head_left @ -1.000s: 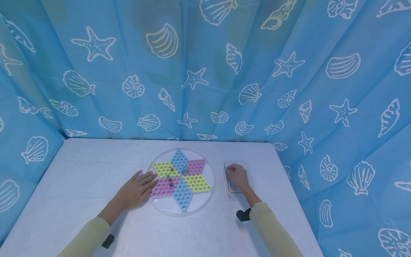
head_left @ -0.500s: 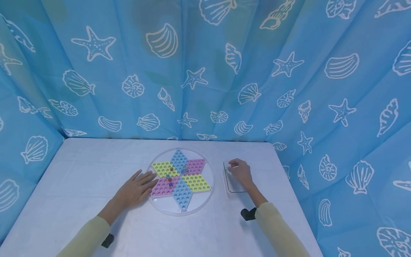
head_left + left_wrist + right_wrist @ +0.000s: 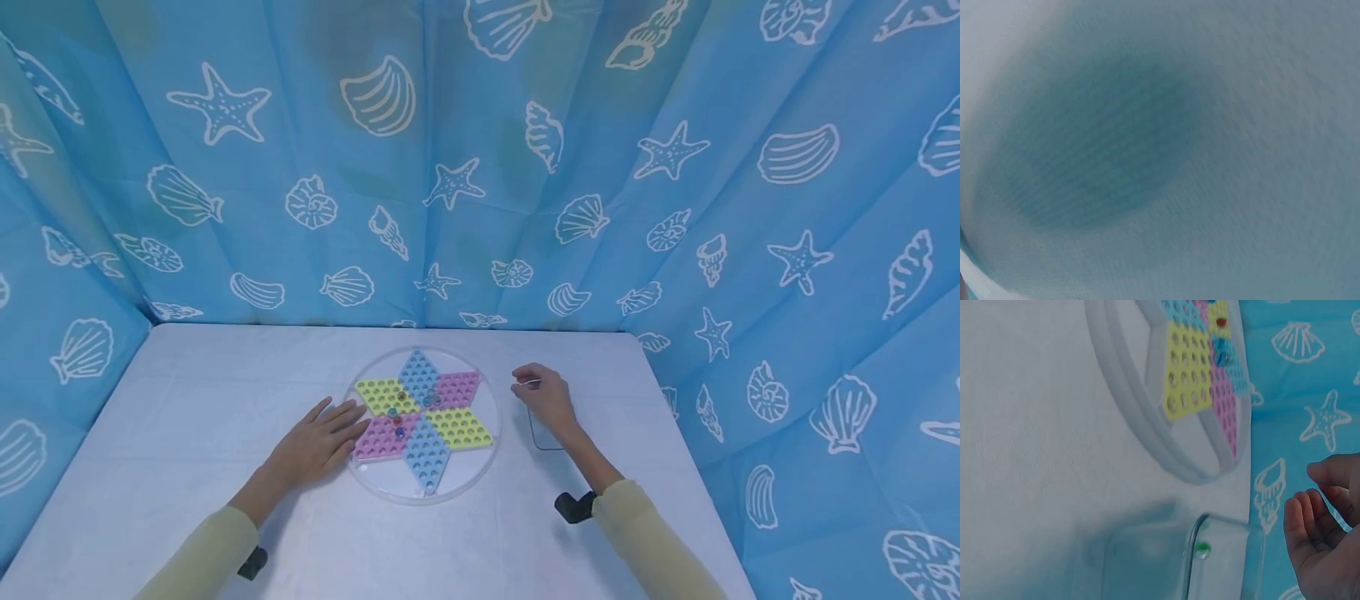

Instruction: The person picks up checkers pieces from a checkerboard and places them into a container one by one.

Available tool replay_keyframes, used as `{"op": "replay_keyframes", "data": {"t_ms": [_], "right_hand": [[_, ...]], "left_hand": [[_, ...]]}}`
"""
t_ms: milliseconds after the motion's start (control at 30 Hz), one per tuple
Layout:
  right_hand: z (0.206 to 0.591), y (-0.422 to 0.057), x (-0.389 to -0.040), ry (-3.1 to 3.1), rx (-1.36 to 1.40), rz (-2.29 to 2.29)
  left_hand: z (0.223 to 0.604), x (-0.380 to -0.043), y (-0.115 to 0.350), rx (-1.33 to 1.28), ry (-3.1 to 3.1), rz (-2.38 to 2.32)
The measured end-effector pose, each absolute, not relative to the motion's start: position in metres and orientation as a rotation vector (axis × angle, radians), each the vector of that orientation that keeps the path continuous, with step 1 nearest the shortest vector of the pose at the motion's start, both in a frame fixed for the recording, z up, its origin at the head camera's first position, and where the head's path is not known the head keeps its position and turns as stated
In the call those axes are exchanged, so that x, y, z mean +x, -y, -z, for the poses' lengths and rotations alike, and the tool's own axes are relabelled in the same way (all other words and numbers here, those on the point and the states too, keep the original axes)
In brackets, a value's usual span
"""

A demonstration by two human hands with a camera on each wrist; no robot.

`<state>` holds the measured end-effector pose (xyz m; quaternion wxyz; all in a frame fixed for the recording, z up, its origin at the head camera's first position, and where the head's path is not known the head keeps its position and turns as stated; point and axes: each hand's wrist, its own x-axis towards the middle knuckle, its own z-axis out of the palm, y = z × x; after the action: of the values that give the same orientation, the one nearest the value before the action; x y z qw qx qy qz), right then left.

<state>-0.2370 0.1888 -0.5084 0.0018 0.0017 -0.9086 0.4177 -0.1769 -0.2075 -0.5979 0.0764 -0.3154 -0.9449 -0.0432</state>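
Note:
A Chinese checkers board (image 3: pixel 427 425), star-shaped with pink, yellow and blue points inside a clear round rim, lies on the table. Several glass marbles (image 3: pixel 400 432) sit on its holes around the middle. My left hand (image 3: pixel 318 442) rests with spread fingers at the board's left edge. My right hand (image 3: pixel 546 396) hovers over the far end of a clear plastic box (image 3: pixel 543 442), fingers bent, thumb and index finger close together; I cannot tell whether something is between them. In the right wrist view, a green marble (image 3: pixel 1202 550) shows through the box.
A white cloth covers the table (image 3: pixel 225 375). Blue seashell curtains (image 3: pixel 480 167) rise along its back and sides. Between board and box runs a narrow strip of tablecloth. The left wrist view shows only blurred blue-grey fabric.
The right hand has drawn back slightly toward the right, then moved left toward the board, its fingertips passing beyond the box's left edge. The left hand and the board have stayed put.

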Motion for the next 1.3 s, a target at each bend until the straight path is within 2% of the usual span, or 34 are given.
{"op": "replay_keyframes", "data": {"t_ms": [467,1300], "right_hand": [[0.513,-0.144,-0.23,2.876,0.225,-1.423],[0.564,-0.102,-0.235,2.91,0.28,-1.507]], "left_hand": [[0.599,-0.178,0.209,-0.947,2.814,0.108],[0.596,-0.178,0.208,-0.936,2.902,0.126]]}}
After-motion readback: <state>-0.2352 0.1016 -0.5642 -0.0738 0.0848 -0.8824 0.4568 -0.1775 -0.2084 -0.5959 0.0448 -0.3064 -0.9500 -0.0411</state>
